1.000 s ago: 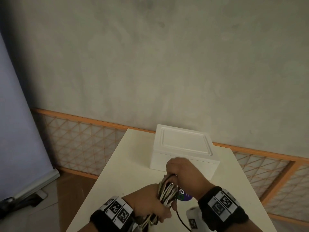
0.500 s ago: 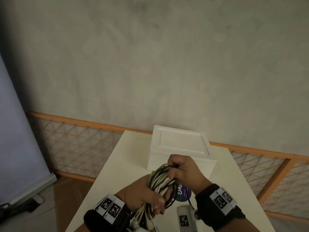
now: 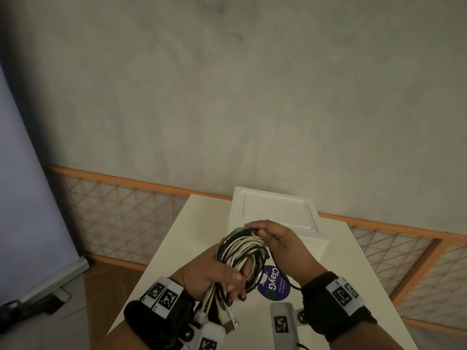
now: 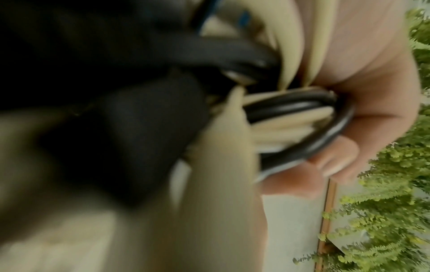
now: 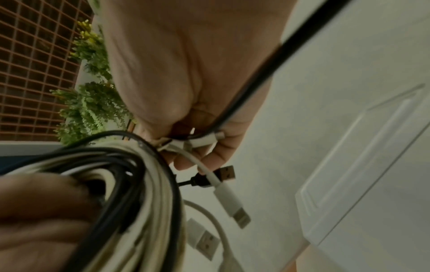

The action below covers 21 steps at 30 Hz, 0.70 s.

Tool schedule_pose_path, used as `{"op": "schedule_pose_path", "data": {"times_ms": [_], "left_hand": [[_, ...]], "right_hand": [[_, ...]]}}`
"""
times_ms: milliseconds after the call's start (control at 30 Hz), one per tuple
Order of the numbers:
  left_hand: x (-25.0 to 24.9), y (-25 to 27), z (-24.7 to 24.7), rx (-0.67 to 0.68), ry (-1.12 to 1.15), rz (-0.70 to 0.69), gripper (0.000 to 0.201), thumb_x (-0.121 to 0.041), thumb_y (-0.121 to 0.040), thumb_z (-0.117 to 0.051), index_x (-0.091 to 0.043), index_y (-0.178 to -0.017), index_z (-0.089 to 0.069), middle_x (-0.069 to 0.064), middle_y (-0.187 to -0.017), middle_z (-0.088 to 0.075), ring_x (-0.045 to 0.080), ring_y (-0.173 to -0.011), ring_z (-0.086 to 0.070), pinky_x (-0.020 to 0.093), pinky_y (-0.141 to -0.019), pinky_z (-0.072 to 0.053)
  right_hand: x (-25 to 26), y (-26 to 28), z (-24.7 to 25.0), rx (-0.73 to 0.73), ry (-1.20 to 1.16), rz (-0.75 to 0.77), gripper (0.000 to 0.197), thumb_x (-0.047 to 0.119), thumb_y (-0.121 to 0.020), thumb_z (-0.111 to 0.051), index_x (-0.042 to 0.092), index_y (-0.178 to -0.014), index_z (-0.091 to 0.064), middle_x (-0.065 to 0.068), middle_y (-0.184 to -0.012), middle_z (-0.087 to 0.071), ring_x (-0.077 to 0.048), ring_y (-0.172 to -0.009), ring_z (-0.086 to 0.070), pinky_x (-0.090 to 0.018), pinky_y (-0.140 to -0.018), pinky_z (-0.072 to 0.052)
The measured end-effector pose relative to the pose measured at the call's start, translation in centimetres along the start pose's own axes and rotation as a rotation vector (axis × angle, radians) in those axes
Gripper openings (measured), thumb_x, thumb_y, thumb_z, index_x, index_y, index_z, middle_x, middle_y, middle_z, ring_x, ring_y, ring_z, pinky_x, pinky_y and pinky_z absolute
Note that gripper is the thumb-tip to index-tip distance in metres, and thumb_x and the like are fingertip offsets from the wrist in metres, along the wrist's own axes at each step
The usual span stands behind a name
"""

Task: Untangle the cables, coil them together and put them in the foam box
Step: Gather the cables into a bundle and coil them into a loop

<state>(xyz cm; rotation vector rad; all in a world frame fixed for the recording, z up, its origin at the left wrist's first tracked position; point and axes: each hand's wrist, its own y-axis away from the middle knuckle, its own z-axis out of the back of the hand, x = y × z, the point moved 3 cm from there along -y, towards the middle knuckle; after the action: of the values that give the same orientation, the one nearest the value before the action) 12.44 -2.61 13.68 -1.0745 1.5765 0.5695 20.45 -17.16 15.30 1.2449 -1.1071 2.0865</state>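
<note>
A coil of black and white cables (image 3: 242, 256) hangs above the table, held between both hands. My left hand (image 3: 217, 276) grips the lower part of the coil, fingers and thumb wrapped round the strands (image 4: 291, 117). My right hand (image 3: 273, 238) pinches the top of the coil, with cable ends and a white connector between its fingers (image 5: 197, 141). USB plugs (image 3: 227, 322) dangle below the left wrist. The white foam box (image 3: 278, 213), its lid on, stands just beyond the hands at the table's far end.
The cream table (image 3: 353, 274) is narrow, with edges close on both sides. A round purple sticker (image 3: 274, 284) lies on it under the coil. An orange-framed lattice fence (image 3: 121, 213) runs behind, below a grey wall. A blue screen (image 3: 25, 198) stands at left.
Both hands have lifted the coil and spread it wider. The right hand moved up to the coil's top, toward the box.
</note>
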Motion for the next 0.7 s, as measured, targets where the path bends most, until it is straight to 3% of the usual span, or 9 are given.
{"op": "schedule_pose_path", "data": {"times_ms": [167,233,300,400,467,533,633,700], "left_hand": [[0.0,-0.4,-0.1,0.013,-0.002,-0.012,0.014,-0.008,-0.070,-0.062,-0.006,-0.084,-0.063,-0.001,-0.051,-0.053,0.015,-0.049,-0.055,0.031,-0.068,-0.049],[0.1,-0.6,-0.1,0.015,0.004,-0.019,0.014,-0.008,-0.070,-0.062,-0.007,-0.084,-0.063,-0.001,-0.051,-0.054,0.015,-0.049,-0.056,0.031,-0.067,-0.050],[0.2,-0.8,-0.3,0.010,0.019,-0.030,0.014,-0.008,-0.070,-0.062,-0.007,-0.083,-0.064,-0.001,-0.050,-0.053,0.015,-0.048,-0.056,0.031,-0.066,-0.051],[0.1,-1.4,-0.5,-0.034,0.060,-0.031,0.016,-0.010,-0.064,-0.064,-0.006,-0.080,-0.064,0.001,-0.047,-0.053,0.015,-0.045,-0.056,0.029,-0.063,-0.050],[0.1,-2.0,-0.3,-0.074,0.067,-0.023,0.020,-0.013,-0.060,-0.064,-0.004,-0.079,-0.061,0.001,-0.046,-0.052,0.015,-0.045,-0.055,0.029,-0.062,-0.049],[0.1,-2.7,-0.1,-0.110,0.067,-0.018,0.022,-0.014,-0.060,-0.064,-0.004,-0.080,-0.059,0.000,-0.046,-0.050,0.015,-0.045,-0.054,0.029,-0.063,-0.049],[-0.2,-3.5,-0.1,-0.138,0.055,-0.034,0.022,-0.015,-0.061,-0.064,-0.006,-0.080,-0.061,0.000,-0.046,-0.050,0.015,-0.046,-0.055,0.028,-0.064,-0.051],[-0.7,-4.0,-0.5,-0.129,0.039,-0.067,0.019,-0.015,-0.061,-0.064,-0.009,-0.079,-0.064,0.000,-0.047,-0.051,0.015,-0.046,-0.055,0.028,-0.065,-0.052]], "right_hand": [[-0.1,0.3,0.6,-0.021,-0.089,-0.040,0.024,0.025,-0.094,-0.051,0.013,-0.105,-0.068,0.001,-0.104,-0.071,-0.014,-0.101,-0.065,-0.024,-0.088,-0.049],[-0.4,0.6,0.8,-0.019,-0.204,-0.097,0.034,0.041,-0.087,-0.061,0.014,-0.106,-0.070,-0.005,-0.106,-0.071,-0.019,-0.103,-0.064,-0.028,-0.090,-0.051],[-0.9,0.9,0.9,-0.022,-0.344,-0.151,0.041,0.046,-0.079,-0.069,0.014,-0.105,-0.071,-0.010,-0.107,-0.070,-0.024,-0.102,-0.064,-0.031,-0.090,-0.052],[-1.2,1.0,0.4,-0.114,-0.503,-0.179,0.027,0.026,-0.085,-0.063,0.006,-0.104,-0.068,-0.014,-0.104,-0.068,-0.024,-0.096,-0.063,-0.033,-0.086,-0.052],[-1.3,0.8,0.2,-0.226,-0.485,-0.193,0.020,0.010,-0.092,-0.050,0.002,-0.105,-0.063,-0.017,-0.103,-0.067,-0.026,-0.093,-0.062,-0.038,-0.087,-0.050],[-1.3,0.5,0.1,-0.280,-0.435,-0.205,0.020,0.006,-0.095,-0.044,0.003,-0.105,-0.062,-0.019,-0.104,-0.066,-0.028,-0.094,-0.061,-0.043,-0.091,-0.048],[-0.7,0.2,0.5,-0.275,-0.395,-0.239,0.023,0.003,-0.097,-0.043,0.006,-0.110,-0.061,-0.020,-0.109,-0.065,-0.030,-0.098,-0.061,-0.046,-0.095,-0.047],[0.1,0.0,0.9,-0.238,-0.391,-0.241,0.031,-0.007,-0.094,-0.040,0.005,-0.116,-0.059,-0.018,-0.113,-0.065,-0.028,-0.101,-0.062,-0.044,-0.096,-0.047]]}}
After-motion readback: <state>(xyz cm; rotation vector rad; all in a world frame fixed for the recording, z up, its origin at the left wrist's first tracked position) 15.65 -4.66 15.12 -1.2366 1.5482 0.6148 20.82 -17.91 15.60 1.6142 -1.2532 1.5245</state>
